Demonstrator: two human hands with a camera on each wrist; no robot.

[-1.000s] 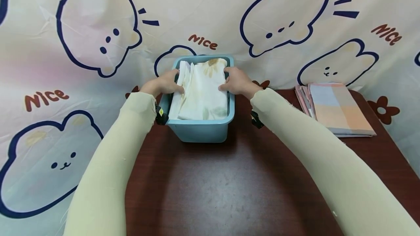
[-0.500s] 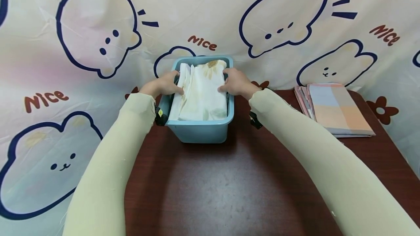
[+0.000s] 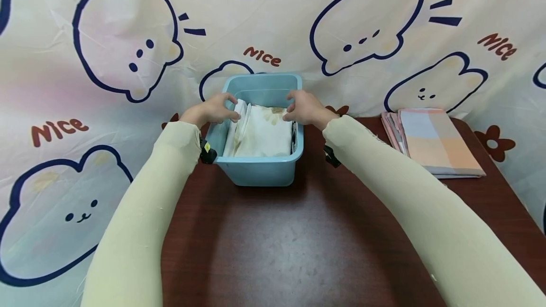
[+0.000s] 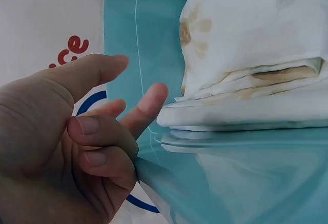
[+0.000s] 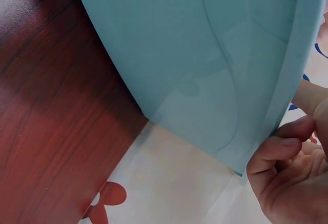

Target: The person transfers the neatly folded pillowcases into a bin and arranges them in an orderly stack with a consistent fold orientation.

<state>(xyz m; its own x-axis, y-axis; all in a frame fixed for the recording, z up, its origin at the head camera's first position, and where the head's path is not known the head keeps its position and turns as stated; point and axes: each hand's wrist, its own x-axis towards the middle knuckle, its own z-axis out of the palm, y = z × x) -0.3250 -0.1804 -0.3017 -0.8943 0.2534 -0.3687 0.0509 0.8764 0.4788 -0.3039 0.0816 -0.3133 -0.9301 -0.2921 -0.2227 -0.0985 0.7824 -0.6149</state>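
Note:
A light-blue plastic bin (image 3: 257, 173) stands against the backdrop at the back of the table. Inside it lies a folded white cloth (image 3: 266, 132) with a brown flower print; in the left wrist view the folded cloth (image 4: 256, 42) shows stacked layers. My left hand (image 3: 216, 109) hovers at the bin's left rim, thumb and forefinger extended and apart from the cloth; the left wrist view shows this hand (image 4: 95, 137) holding nothing. My right hand (image 3: 308, 109) is at the right rim, its fingers loosely bent. In the right wrist view the bin wall (image 5: 189, 65) hides the cloth from that hand (image 5: 294, 170).
A folded checked cloth (image 3: 439, 141) in pastel colours lies on the right side of the dark wooden table (image 3: 277, 245). A printed fabric backdrop (image 3: 273, 22) hangs close behind the bin and around the table.
The white cloth has dropped lower into the bin, away from the fingers of both hands. The hands have let it go and stay near the rim.

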